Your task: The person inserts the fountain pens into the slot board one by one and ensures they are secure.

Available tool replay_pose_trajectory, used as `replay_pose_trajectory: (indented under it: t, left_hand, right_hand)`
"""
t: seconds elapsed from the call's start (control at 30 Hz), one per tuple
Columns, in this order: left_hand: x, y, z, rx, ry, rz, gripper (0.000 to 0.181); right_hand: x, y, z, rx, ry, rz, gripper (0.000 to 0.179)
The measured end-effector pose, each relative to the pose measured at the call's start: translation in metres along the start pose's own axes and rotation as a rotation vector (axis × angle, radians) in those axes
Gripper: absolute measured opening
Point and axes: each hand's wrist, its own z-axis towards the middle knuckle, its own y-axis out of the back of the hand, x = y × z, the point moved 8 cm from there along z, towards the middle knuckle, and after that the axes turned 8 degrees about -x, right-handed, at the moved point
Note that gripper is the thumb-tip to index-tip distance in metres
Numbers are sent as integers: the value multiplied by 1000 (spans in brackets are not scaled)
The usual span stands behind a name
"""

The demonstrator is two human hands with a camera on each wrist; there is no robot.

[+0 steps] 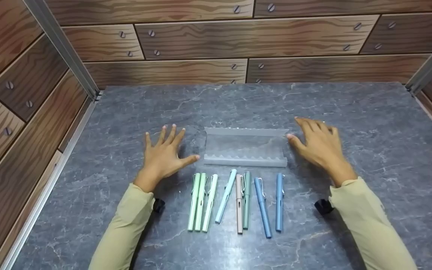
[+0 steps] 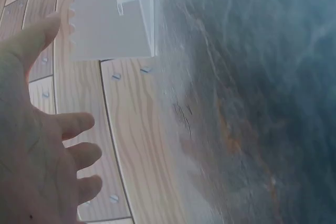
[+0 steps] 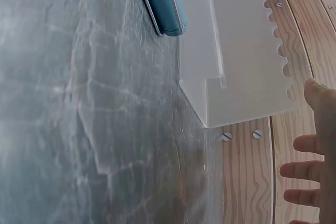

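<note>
A translucent pen rack (image 1: 246,162) with scalloped edges stands on the table between the two hands. To its left, my left hand (image 1: 165,155) is spread with straight fingers and holds nothing. My right hand (image 1: 319,144) is on the other side, its thumb near the rack's right end, also holding nothing. In front of the rack lies a loose row of capped pens: several light green pens (image 1: 200,202), a pale blue pen (image 1: 226,196), a brownish pen (image 1: 239,204), a dark green pen (image 1: 246,200) and two blue pens (image 1: 279,202). The right wrist view shows the rack's end wall (image 3: 247,98) near the fingers.
The grey marbled table (image 1: 144,101) is bordered by wood-patterned panels (image 1: 201,41) at the back and on the sides. A metal post (image 1: 64,48) rises at the back left corner. A dark band (image 1: 323,206) sits at the right wrist.
</note>
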Motion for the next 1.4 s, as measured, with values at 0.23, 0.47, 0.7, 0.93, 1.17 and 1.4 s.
replay_pose_trajectory:
  t: [0.23, 0.47, 0.7, 0.93, 1.17, 1.4]
  left_hand:
    - [-8, -2, -7, 65, -36, -111, 96]
    - [-11, -4, -16, 118, -63, -169, 96]
    - [-12, -3, -23, 127, -94, -192, 96]
    - [-14, -6, -29, 130, -131, -220, 93]
    - [-16, -10, -34, 151, -151, -253, 83]
    - [-17, -16, -37, 198, -152, -275, 75]
  right_hand:
    - [5, -7, 6, 23, 24, 36, 72]
    - [7, -10, 12, 38, 27, 87, 69]
    - [11, -16, 17, 36, 43, 118, 66]
    - [14, -17, 18, 0, 53, 163, 54]
    - [13, -20, 18, -18, 45, 215, 52]
    - [13, -22, 18, -29, 41, 276, 45]
